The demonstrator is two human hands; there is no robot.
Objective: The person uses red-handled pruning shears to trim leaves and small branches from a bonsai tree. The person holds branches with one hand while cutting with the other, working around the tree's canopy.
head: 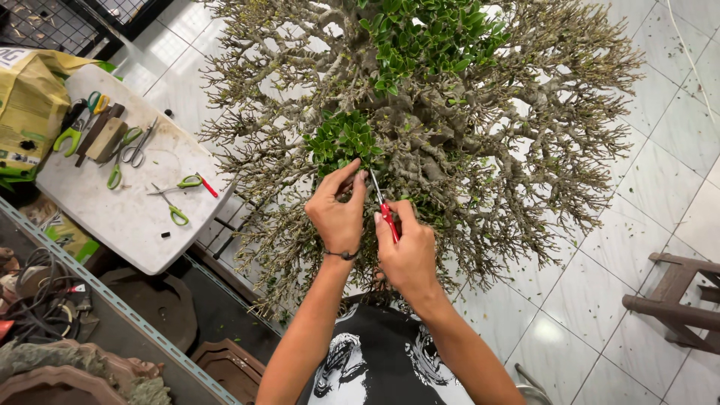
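Bonsai tree (450, 127): large, standing on the tiled floor (600, 300), directly ahead of both hands; crown spreads wide on every side of the grip.
Left hand (337, 214): fingers pinched narrow on a twig at the base of a green leaf cluster (341, 142).
Right hand (405, 251): grip closed round red-handled scissors (384, 210), blades pointing up toward the pinched twig, just beside the left fingertips.
Done, by my reading: most branches stand bare, and small green clippings speckle the floor right of the hands.
Left, by my reading: the cluster above the left grip and a bigger leafy patch (427, 37) further up are yet to be stripped.
Worktop (135, 210): white, well left of the hands, carrying green-handled snips (184, 184) and spare shears, untouched.
Wooden stool (675, 300): far right.
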